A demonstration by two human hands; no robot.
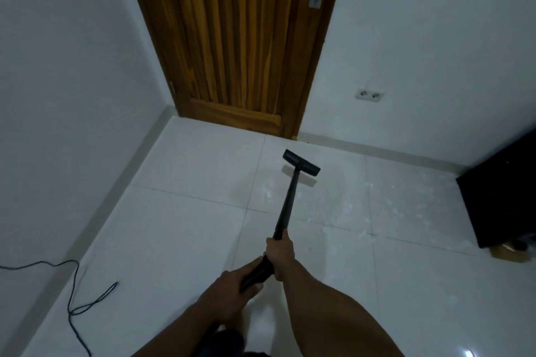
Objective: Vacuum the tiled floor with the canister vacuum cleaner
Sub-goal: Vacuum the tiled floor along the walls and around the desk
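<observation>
A black vacuum wand (287, 203) runs from my hands forward to a flat black floor nozzle (301, 162), which rests on the white tiled floor (179, 235) a short way in front of the door. My right hand (280, 255) grips the wand higher up, and my left hand (229, 293) holds the thicker black handle end just behind it. White dust or powder (362, 211) is scattered over the tiles to the right of the nozzle. The canister is out of sight.
A closed wooden door (232, 38) stands ahead, white walls to the left and right. A black power cord (78, 293) loops over the floor at the lower left. A dark piece of furniture (504, 191) stands at the right, and a wall socket (369, 94) sits low on the right wall.
</observation>
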